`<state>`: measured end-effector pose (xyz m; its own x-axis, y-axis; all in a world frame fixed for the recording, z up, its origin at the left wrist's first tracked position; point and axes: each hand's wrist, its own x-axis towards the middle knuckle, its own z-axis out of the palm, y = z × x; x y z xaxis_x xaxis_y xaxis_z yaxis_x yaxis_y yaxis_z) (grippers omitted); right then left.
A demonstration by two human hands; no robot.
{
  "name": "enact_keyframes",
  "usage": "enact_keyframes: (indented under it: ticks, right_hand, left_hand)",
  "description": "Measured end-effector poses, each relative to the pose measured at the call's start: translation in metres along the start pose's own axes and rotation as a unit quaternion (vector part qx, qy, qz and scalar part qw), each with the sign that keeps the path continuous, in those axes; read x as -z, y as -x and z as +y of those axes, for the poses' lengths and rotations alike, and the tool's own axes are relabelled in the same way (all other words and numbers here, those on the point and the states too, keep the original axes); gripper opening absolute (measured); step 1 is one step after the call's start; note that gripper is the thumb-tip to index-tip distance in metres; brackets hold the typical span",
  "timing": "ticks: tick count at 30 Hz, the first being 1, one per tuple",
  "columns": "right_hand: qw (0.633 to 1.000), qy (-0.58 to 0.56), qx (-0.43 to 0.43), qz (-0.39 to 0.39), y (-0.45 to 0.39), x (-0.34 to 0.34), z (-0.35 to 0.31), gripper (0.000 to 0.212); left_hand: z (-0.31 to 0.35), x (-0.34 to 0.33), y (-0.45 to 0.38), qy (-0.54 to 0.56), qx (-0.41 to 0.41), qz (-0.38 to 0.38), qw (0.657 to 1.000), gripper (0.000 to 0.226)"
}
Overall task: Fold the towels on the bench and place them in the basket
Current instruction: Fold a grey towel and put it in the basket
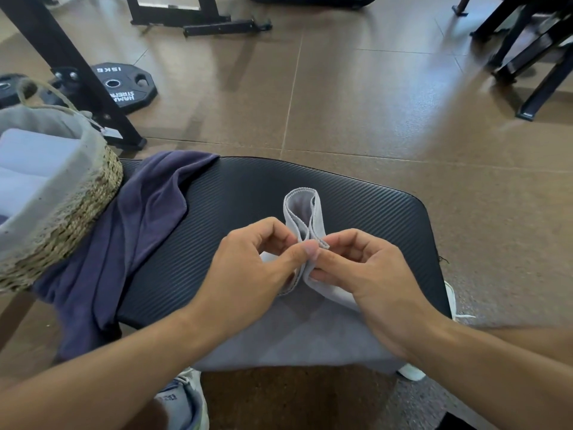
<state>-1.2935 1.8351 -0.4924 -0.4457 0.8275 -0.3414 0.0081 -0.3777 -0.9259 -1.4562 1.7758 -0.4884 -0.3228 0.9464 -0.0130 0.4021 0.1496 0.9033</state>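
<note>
A light grey towel (297,339) lies across the near edge of the black padded bench (248,193), its far end lifted into a loop. My left hand (248,271) and my right hand (369,274) meet above the bench middle, and both pinch the towel's stitched hem between thumb and fingers. A dark purple towel (133,231) lies crumpled over the bench's left end. On it stands the woven basket (77,206) with a grey liner, holding pale folded towels (34,159).
A black weight plate (124,86) and a black steel rack leg (71,66) stand on the brown floor beyond the basket. More gym frames stand at the top and right. My shoes show under the bench's near edge.
</note>
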Motion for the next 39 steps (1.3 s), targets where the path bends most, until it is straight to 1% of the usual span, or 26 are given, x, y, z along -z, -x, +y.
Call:
enact_keyframes:
  ticks: [3,6,13,17,20,22,25,28,33,37,39]
  right_hand:
    - [1.000,0.013,0.008,-0.004,0.002,0.000,-0.001,0.027]
    - [0.999,0.029,0.020,0.004,0.002,-0.002,0.000,0.035]
    - [0.998,0.057,0.034,0.001,0.002,-0.002,0.003,0.032]
    - [0.997,0.068,0.039,0.007,0.002,-0.002,0.003,0.038]
    - [0.994,0.094,0.054,0.007,0.004,-0.003,0.002,0.041]
    - [0.992,0.107,0.060,0.007,0.004,-0.004,0.002,0.038]
    - [0.991,0.120,0.061,0.006,0.004,-0.005,0.005,0.029]
    - [0.990,0.127,0.066,0.005,0.003,-0.004,0.005,0.024]
    - [0.994,0.091,0.066,0.009,0.003,-0.004,0.006,0.034]
    - [0.994,0.080,0.071,0.002,0.001,-0.002,0.009,0.026]
    - [0.993,0.088,0.077,-0.005,0.001,-0.002,0.010,0.026]
  left_hand:
    - [0.002,0.001,0.002,0.016,0.002,-0.029,0.999,0.021]
    - [0.002,0.000,0.003,0.056,0.030,-0.042,0.997,0.028]
    - [-0.001,0.001,0.002,0.051,0.033,-0.051,0.997,0.031]
    - [0.001,0.000,0.003,0.058,0.025,-0.055,0.996,0.032]
    - [-0.001,-0.001,0.002,0.081,0.046,-0.060,0.994,0.036]
    - [-0.002,-0.001,0.000,0.084,0.063,-0.063,0.992,0.035]
    - [-0.003,-0.002,-0.001,0.083,0.088,-0.052,0.991,0.028]
    - [-0.004,-0.003,-0.002,0.063,0.094,-0.045,0.993,0.024]
    - [0.001,0.003,-0.004,0.039,0.094,-0.039,0.994,0.022]
    - [0.004,0.005,-0.004,0.030,0.087,-0.041,0.995,0.021]
    - [0.004,0.005,-0.004,0.025,0.080,-0.052,0.995,0.022]
